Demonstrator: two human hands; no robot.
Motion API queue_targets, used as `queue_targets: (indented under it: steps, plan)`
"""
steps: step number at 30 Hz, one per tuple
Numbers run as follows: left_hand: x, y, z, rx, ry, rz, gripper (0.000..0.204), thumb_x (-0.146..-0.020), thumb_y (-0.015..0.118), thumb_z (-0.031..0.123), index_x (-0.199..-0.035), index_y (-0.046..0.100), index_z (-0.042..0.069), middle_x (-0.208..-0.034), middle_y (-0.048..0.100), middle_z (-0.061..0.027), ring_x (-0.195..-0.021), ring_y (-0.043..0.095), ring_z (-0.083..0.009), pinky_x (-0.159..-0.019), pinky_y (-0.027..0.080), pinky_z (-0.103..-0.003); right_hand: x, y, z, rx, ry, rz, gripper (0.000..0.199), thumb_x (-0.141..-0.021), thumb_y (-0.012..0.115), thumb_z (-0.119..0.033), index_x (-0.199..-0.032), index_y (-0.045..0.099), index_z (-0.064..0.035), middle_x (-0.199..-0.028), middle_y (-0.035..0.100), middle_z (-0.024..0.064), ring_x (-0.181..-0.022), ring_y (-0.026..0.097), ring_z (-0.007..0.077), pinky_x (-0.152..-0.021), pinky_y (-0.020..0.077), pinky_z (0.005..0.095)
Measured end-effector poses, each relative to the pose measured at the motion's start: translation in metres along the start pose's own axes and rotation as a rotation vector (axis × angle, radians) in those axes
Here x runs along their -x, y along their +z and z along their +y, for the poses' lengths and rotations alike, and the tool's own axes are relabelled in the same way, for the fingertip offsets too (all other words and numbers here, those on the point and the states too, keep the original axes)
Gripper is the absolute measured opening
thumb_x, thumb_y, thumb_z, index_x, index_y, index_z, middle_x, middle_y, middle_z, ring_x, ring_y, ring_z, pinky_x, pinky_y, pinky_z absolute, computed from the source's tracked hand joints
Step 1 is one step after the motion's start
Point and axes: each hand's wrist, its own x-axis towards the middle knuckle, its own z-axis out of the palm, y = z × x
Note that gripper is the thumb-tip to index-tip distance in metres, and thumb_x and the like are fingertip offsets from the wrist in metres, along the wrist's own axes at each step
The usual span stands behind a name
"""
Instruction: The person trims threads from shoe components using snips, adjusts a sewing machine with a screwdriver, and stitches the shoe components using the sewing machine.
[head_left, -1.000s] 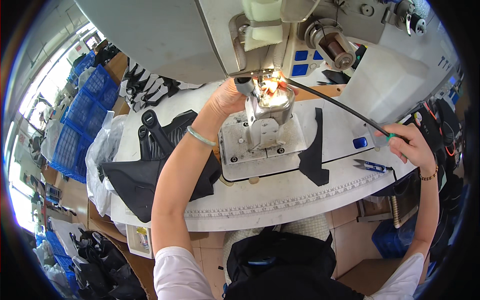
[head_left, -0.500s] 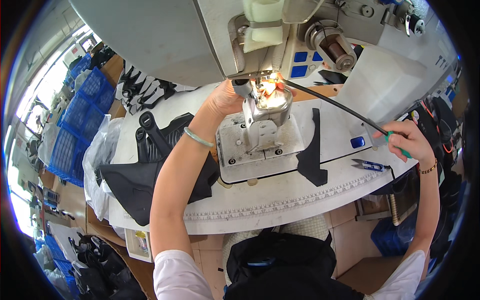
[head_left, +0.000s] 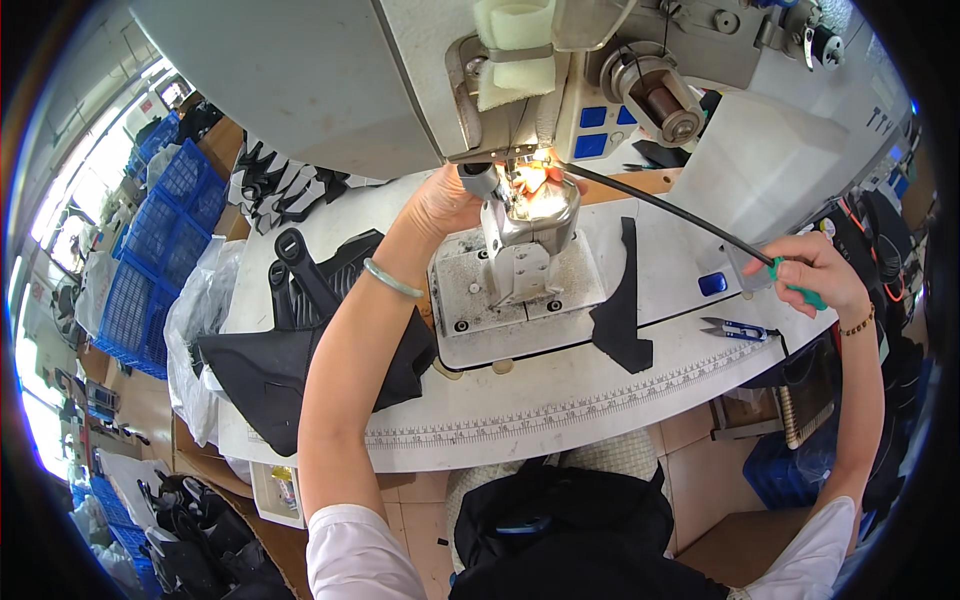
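Note:
My left hand (head_left: pixel 440 203) reaches under the head of a grey industrial sewing machine (head_left: pixel 330 80), its fingers at the lit needle post (head_left: pixel 525 215); what they hold there is hidden. A pale green bangle (head_left: pixel 392 279) sits on that wrist. My right hand (head_left: pixel 815 272) is closed on a green-handled tool (head_left: pixel 800 290) at the right table edge, at the end of a long black strip (head_left: pixel 660 205) that runs back to the needle. A black cut piece (head_left: pixel 620 310) lies on the white table (head_left: pixel 560 410).
Small blue thread snips (head_left: pixel 738 327) lie by the right edge. A pile of black pieces (head_left: pixel 270 350) and a plastic bag (head_left: pixel 195 320) sit at the left. Blue crates (head_left: pixel 155 240) stand beyond. A ruler strip (head_left: pixel 560 415) runs along the table's front.
My right hand has drawn slightly back along the black strip toward the right edge. My left hand stays at the needle.

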Motion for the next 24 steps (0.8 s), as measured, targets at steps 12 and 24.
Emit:
queue_targets:
  steps: [12,24]
  plan:
    - [-0.0005,-0.0046,-0.002,0.016,-0.034,0.059,0.075,-0.06,0.079,0.042,-0.114,0.054,-0.002,-0.106,0.061,-0.0188,-0.105,0.057,-0.0366,-0.093,0.046,-0.044,0.0004,-0.0011,-0.0016,-0.041,0.022,-0.01,0.033,-0.09,0.054,-0.023,-0.103,0.06,0.006,-0.048,0.047,0.002,-0.031,0.039,0.0055,-0.031,0.0313,0.0191]
    - [0.0022,-0.0038,-0.0061,-0.002,-0.039,0.118,0.067,-0.068,0.073,0.041,-0.115,0.053,-0.001,-0.112,0.056,-0.0244,-0.109,0.054,-0.0345,-0.094,0.045,-0.04,0.0044,-0.0007,-0.0008,0.034,-0.018,0.09,0.03,-0.088,0.057,-0.02,-0.102,0.062,0.0066,-0.049,0.051,0.0038,-0.032,0.04,0.005,-0.032,0.0312,0.0179]
